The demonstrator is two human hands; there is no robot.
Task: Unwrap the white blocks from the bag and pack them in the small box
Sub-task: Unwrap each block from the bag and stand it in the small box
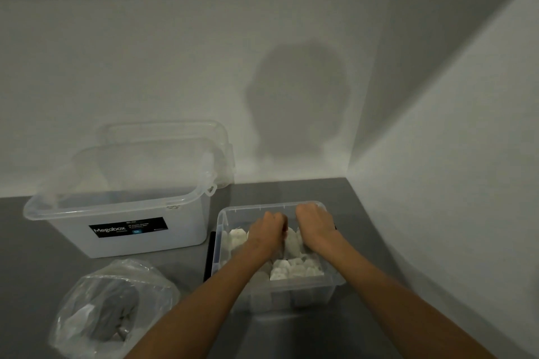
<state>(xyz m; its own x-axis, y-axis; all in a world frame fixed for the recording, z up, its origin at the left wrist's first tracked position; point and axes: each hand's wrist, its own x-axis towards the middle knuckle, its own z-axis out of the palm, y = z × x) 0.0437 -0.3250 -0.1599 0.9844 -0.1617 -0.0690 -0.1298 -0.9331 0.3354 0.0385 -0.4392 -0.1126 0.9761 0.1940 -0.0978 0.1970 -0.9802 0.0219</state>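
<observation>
the fingers of the left hand (267, 227) were curled downward inside the small box (291, 297), knuckles up, their tips hidden behind the back of the hand; whether they pinched anything could not be told. the fingers of the right hand (315, 224) were bent down the same way just beside it, at the far side of the box, and their grip could not be told either. a pale block stood up between the two hands, touching or nearly touching both. both forearms reached in over the near wall of the box from the near edge of the surface (43, 256).

the white blocks (294, 269) lay packed close together on the floor of the small box, most of them visible in the near half, more under and to the left of the hands. the box, clear plastic, stood toward the far right corner of the grey surface, near the corner of the walls. a dark narrow strip (210, 253) lay along its left side.

the bag (110, 309), clear and crumpled, sat at the near left of the surface, well apart from the hands, with pale scraps in it too blurred to name. behind it, at the far left, stood a large clear tub (116, 210) with a black label, open, and its lid (163, 131) leaned on the wall behind.
</observation>
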